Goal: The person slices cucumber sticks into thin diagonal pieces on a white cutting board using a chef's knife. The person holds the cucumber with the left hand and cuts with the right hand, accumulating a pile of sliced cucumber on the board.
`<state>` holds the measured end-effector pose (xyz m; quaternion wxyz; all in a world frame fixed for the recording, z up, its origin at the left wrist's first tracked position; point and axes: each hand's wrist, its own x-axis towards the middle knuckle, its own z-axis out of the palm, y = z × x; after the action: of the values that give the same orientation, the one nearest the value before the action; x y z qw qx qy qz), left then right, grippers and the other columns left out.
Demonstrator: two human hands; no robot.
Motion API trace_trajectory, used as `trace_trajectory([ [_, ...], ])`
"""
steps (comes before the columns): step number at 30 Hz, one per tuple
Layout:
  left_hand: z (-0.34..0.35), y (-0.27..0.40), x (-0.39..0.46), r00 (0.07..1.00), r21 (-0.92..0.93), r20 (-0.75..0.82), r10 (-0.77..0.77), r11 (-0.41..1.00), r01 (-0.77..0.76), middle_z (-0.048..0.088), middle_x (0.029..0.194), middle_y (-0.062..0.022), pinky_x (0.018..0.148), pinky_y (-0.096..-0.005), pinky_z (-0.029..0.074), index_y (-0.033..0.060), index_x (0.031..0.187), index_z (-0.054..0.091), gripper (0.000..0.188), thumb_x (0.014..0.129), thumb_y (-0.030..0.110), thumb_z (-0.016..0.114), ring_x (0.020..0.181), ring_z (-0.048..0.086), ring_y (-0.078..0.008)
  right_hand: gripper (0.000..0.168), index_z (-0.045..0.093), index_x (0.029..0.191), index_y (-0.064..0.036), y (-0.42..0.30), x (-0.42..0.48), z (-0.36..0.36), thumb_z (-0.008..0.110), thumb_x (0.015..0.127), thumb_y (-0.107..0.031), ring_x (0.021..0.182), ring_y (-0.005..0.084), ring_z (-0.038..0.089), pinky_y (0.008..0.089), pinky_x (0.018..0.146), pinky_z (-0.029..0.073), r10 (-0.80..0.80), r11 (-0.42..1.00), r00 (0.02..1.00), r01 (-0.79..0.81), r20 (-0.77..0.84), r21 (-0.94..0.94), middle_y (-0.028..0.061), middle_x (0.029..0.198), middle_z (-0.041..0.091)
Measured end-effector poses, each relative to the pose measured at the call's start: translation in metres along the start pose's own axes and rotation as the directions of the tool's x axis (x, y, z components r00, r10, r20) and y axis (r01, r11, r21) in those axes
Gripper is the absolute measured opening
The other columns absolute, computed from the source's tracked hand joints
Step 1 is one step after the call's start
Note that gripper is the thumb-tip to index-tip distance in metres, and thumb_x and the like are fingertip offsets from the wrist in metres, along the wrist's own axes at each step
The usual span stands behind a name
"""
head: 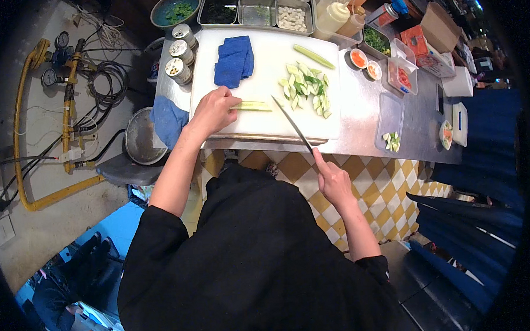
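My left hand [217,109] grips the left end of a cucumber strip [254,106], which lies near the front edge of the white cutting board [266,73]. In my right hand [333,178] is a kitchen knife [292,124]; its handle is hidden by my fingers. The blade points up and left, its tip just right of the strip and apart from it. A heap of cut cucumber pieces [306,87] sits on the board's right side, with another cucumber strip [313,56] behind it. A folded blue cloth [234,61] lies beyond my left hand.
Three shaker tins [178,71] stand left of the board, near a second blue cloth [169,118]. Metal food containers [257,10] and squeeze bottles [334,15] line the back. A plastic lid [388,122] holding cucumber pieces lies rightward on the steel counter [355,114].
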<state>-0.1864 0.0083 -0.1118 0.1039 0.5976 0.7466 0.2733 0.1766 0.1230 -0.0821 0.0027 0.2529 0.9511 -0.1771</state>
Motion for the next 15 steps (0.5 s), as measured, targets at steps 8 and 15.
trace_trajectory([
  [8,0.008,0.001,0.004,0.999,-0.018,-0.031,0.022,1.000,-0.022,0.061,0.086,-0.0120,0.072,-0.0397,0.054,0.0073,0.096,0.074,0.026,0.071,0.005,0.069,0.079,0.064,-0.0299,0.070,0.042,0.148,-0.023,-0.014,0.001,-0.003,0.058,0.083,-0.003,0.057,0.0317,0.058,0.0443,0.052,0.050,-0.038,0.999,0.999,0.037,-0.023,-0.034,0.0107,0.069,0.054],
  [15,0.007,0.001,0.004,1.000,-0.021,-0.015,0.019,1.000,-0.019,0.062,0.087,-0.0124,0.073,-0.0399,0.054,0.0070,0.096,0.075,0.025,0.071,0.004,0.069,0.080,0.064,-0.0301,0.071,0.042,0.148,-0.022,-0.015,0.003,-0.001,0.058,0.082,-0.002,0.056,0.0302,0.057,0.0430,0.051,0.049,-0.051,0.997,0.998,0.049,-0.022,-0.061,0.0100,0.068,0.053],
])
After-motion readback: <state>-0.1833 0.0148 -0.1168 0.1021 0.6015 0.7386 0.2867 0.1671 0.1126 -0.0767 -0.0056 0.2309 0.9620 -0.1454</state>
